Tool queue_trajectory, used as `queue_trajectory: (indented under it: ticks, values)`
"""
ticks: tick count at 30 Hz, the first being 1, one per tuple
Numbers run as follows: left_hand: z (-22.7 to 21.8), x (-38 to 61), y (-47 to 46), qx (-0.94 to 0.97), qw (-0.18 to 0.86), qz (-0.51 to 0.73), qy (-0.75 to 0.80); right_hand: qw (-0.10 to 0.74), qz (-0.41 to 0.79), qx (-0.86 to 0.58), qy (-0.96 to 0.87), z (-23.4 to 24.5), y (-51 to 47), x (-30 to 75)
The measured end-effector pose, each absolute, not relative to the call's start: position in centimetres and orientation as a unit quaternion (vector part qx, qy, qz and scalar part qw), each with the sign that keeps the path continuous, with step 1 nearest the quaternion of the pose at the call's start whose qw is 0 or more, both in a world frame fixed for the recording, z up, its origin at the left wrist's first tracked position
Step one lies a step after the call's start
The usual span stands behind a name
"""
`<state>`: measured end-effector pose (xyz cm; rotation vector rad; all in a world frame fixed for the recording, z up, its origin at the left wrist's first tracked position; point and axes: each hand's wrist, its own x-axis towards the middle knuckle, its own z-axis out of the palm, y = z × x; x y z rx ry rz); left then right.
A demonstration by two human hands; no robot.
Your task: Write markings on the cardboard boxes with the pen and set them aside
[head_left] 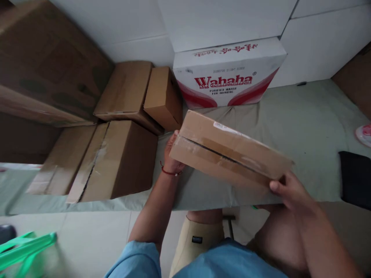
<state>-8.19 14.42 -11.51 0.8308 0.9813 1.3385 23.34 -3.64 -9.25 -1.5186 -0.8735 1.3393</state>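
A long brown cardboard box (228, 148) is held tilted above the green cloth, its taped seam facing up and its right end lower in the view. My left hand (173, 154), with a red cord bracelet at the wrist, grips the left end; most of its fingers are hidden behind the cardboard. At the lower right corner, my right hand (291, 191) is closed on the box, thumb on top and other fingers out of sight. A white sticker shows along the far edge of the box.
A white and red Wahaha water carton (223, 79) stands against the wall. Several brown boxes (107, 158) are grouped at the left. The green cloth (307, 127) covers the surface. A black flat item (355, 179) lies at the right edge, and a green plastic stool (27, 247) stands on the floor.
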Motion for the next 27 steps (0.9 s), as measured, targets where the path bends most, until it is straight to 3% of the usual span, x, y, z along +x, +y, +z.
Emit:
queue_trajectory:
  ticks: [2,7,12,14,19,24,27]
  values:
    - [-11.8,-7.5,14.8,0.360,0.603,0.566,0.431,0.489,0.474,-0.641,-0.354,-10.0,-8.6,21.3]
    - [-11.7,-4.4,14.4,0.351,0.612,0.545,0.454,0.483,0.223,-0.752,-0.390,-11.4,-15.7,14.7]
    - [-9.5,-2.7,11.5,0.434,0.556,0.516,0.486,0.436,0.290,-0.678,-0.517,-10.7,-16.2,12.6]
    - [-8.8,-2.4,10.4,0.457,0.580,0.493,0.460,0.425,0.316,-0.631,-0.567,-9.8,-15.8,13.9]
    - [-9.4,-2.0,10.0,0.446,0.627,0.500,0.397,0.396,0.256,-0.606,-0.640,-7.6,-12.1,20.8]
    - [-9.7,-1.7,11.4,0.455,0.646,0.481,0.379,0.260,0.318,-0.546,-0.731,-6.2,-6.6,28.1]
    - [-9.5,-1.2,11.7,0.451,0.680,0.463,0.346,0.121,0.211,-0.643,-0.726,-6.5,-3.6,31.1]
